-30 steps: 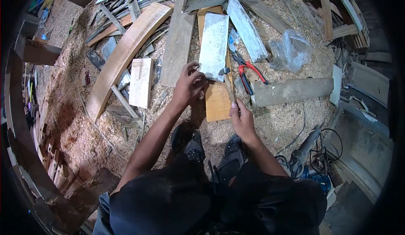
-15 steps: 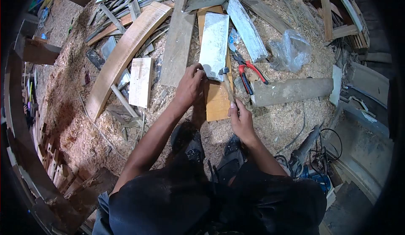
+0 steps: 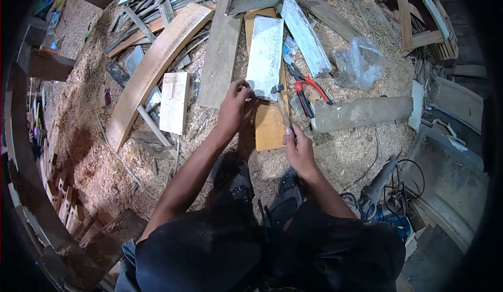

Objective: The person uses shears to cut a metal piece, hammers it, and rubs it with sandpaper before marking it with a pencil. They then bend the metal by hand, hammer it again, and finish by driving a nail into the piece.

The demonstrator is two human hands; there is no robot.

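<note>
In the head view, my right hand [image 3: 299,148] is wrapped round the wooden handle of a small hammer [image 3: 283,107]. The hammer's metal head lies at the lower right end of a white-painted board [image 3: 266,51]. At that board's lower left corner is my left hand [image 3: 237,106], its fingers curled together; what they pinch, if anything, is too small to make out. Beneath the white board lies an orange-brown board [image 3: 270,129], its near end showing between my hands. Red-handled pliers [image 3: 304,90] rest just right of the hammer.
A long curved plank [image 3: 157,72] and a short pale block [image 3: 174,103] lie left. A grey plank [image 3: 361,115] and a clear plastic bag [image 3: 360,63] are right. A corded power tool [image 3: 380,187] sits by my right leg. Wood shavings cover the ground.
The fingers of my left hand have shifted slightly at the board's corner. My right hand and the hammer have stayed almost in place.
</note>
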